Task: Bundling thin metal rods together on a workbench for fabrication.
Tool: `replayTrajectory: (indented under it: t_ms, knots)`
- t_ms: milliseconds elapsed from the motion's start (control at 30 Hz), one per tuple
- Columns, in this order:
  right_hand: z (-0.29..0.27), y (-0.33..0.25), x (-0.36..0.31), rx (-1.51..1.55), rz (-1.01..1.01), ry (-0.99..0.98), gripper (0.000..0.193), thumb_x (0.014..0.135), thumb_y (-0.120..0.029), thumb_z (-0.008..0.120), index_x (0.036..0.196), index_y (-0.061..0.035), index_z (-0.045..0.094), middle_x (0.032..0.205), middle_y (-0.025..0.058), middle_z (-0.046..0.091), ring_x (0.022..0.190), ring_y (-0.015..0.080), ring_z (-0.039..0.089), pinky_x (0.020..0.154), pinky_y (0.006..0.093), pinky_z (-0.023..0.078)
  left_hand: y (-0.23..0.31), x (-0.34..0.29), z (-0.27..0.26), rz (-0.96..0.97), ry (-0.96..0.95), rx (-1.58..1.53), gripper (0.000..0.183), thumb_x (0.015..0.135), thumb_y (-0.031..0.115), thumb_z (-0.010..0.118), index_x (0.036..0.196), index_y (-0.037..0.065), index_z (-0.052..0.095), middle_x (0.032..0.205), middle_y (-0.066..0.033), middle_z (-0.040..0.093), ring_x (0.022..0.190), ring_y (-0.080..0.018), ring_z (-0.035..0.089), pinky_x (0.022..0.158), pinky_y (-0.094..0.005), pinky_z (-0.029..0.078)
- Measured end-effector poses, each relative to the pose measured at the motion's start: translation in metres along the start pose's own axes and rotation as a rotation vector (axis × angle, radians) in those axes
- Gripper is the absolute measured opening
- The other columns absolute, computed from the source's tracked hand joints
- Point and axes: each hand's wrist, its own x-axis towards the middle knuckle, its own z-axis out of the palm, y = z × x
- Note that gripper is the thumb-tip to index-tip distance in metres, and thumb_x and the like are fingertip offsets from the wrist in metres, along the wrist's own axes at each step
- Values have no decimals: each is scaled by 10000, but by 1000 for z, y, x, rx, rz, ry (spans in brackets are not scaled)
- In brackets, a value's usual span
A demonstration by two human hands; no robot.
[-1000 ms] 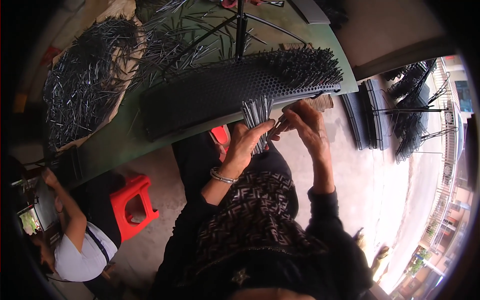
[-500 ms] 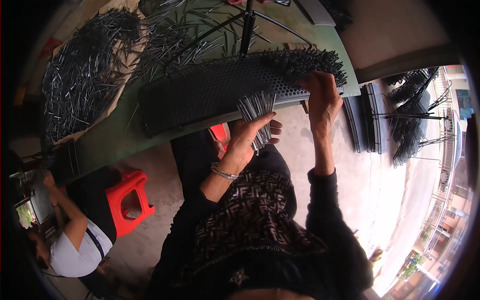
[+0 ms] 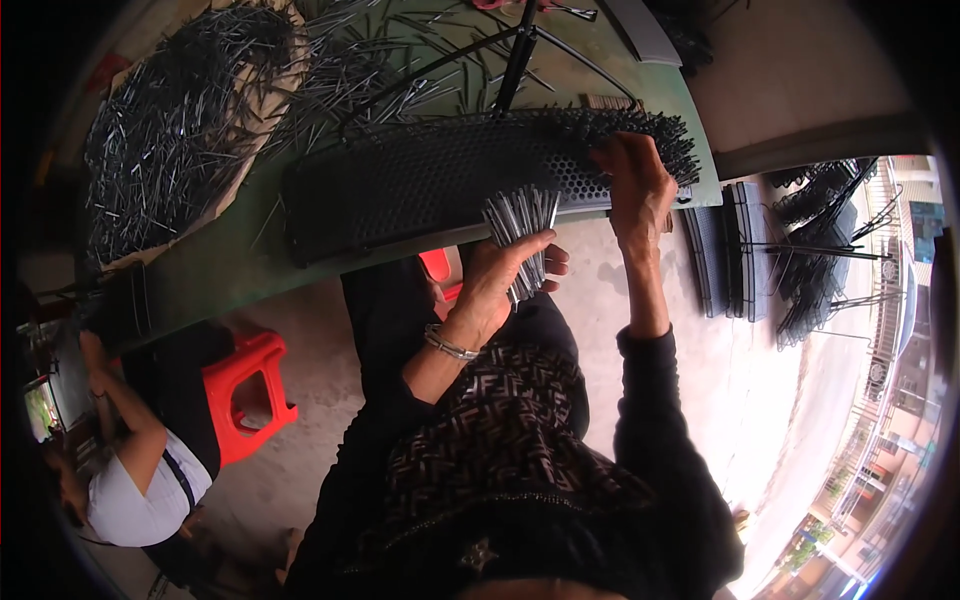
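Note:
A bundle of thin dark metallic rods point(image 3: 526, 215) is gripped in my left hand point(image 3: 487, 285), the thumb lying across it and the rods fanned at the top. My right hand point(image 3: 643, 190) has its fingertips pinched at the near edge of a packed block of upright dark rods point(image 3: 655, 140); whatever sits in the pinch is too small to make out. These rods stand in the right end of a long black perforated rack point(image 3: 400, 190). Bare holes show along the rack's middle and left, between the two hands.
Loose rods point(image 3: 180, 130) lie heaped on brown cardboard on the green table point(image 3: 235, 280). A thin-legged black stand point(image 3: 517, 65) rises behind the rack. Left, a person in white point(image 3: 140, 490) sits beside a red stool point(image 3: 245, 395). Dark panels point(image 3: 725, 250) stand at right.
The view has shifted slightly. My right hand remains at the edge of the standing rods, its fingers a little lower against them. My left hand keeps hold of its bundle.

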Motion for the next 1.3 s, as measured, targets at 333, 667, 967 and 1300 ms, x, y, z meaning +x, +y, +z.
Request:
replayTrajectory:
  t_ms: [333,667,967,1300]
  knots:
    - [10,-3,16,-489,-299,-66,114,893,-165,627,970,-93,672,857,46,648,775,174,640,698,295,482,3,0,-2,6,10,-33,211,880,196,658,976,10,631,805,-91,674,716,-187,665,581,-321,541]
    - [12,-2,19,-542,-330,-78,127,858,-224,644,932,-134,694,908,47,610,809,210,629,714,328,477,2,-1,-3,49,-4,-46,199,902,200,634,976,16,627,793,-87,671,713,-178,662,590,-308,518]
    - [17,-2,18,-670,-464,-8,142,872,-251,624,923,-157,716,930,73,630,856,280,629,730,384,484,-2,-1,-1,87,-20,-86,208,887,199,652,968,10,623,770,-100,680,671,-195,669,564,-316,536]
    - [2,-2,-1,-518,-339,-116,286,931,-304,591,1111,-106,690,861,96,637,785,248,616,704,360,477,2,-6,3,90,-28,-74,216,882,203,652,987,16,634,809,-113,696,715,-210,695,581,-316,536]
